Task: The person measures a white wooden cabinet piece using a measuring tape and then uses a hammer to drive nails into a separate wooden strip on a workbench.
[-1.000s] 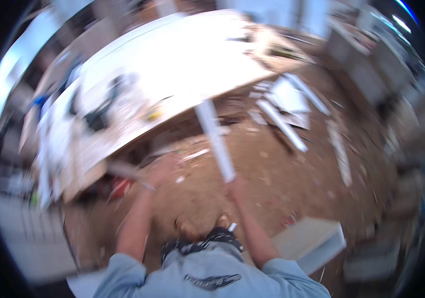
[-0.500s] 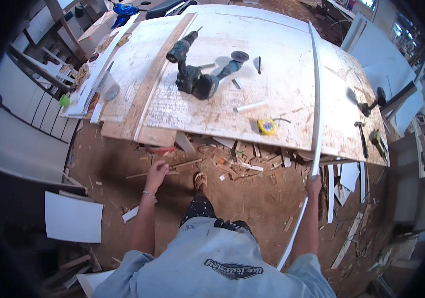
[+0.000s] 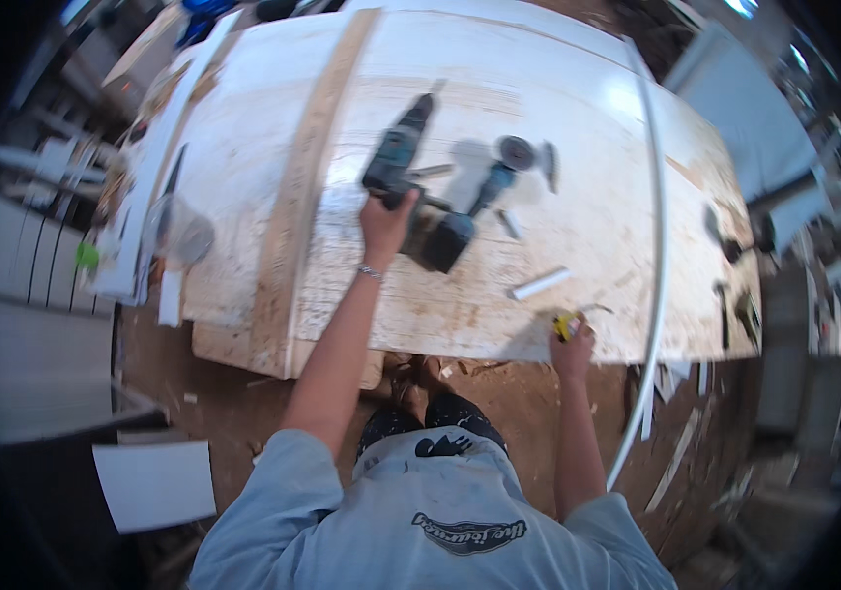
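left hand point(image 3: 387, 224) wraps the drill point(image 3: 398, 152) by its handle, likely for balance, left of centre over the table point(image 3: 420, 320); right hand point(image 3: 574, 356), blurred, seems to pinch the yellow tape measure point(image 3: 565, 325), easily reached at the near right edge.

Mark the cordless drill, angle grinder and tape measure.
Cordless drill point(image 3: 397, 155): head view, on the motor housing.
Angle grinder point(image 3: 490, 188): head view, on the body.
Tape measure point(image 3: 565, 325): head view, on the yellow case.

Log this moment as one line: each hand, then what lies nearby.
Left hand: on drill | Right hand: on yellow tape measure | Nearby: angle grinder, long white strip across worktable
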### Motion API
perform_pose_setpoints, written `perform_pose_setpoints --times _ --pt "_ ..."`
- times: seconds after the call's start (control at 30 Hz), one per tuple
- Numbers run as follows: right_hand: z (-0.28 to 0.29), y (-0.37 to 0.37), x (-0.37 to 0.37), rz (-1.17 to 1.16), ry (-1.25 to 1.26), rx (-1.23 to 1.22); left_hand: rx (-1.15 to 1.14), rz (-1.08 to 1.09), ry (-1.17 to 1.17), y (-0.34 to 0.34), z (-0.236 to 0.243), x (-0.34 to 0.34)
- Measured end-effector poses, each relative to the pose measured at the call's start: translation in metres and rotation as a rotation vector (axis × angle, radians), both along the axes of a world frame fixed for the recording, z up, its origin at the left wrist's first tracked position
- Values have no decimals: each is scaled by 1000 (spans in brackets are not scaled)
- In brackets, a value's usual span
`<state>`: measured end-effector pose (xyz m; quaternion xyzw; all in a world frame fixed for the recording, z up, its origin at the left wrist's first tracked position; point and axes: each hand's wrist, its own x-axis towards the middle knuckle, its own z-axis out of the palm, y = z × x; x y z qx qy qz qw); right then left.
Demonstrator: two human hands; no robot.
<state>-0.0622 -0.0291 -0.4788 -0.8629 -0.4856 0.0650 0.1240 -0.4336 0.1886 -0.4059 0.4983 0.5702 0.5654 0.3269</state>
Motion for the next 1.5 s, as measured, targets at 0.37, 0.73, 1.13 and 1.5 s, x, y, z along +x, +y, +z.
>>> perform_pose_setpoints --times 0.37,0.73,1.13,1.5 --pt "75 100 -148 328 586 251 -243 -79 30 0 13 -90" --pt "55 188 -542 1270 403 -105 221 171 68 139 70 -303" --pt "49 261 -225 -145 -27 48 203 202 -101 272 -18 -396" --pt "54 321 -338 171 1015 -269 89 141 332 266 -13 -406"
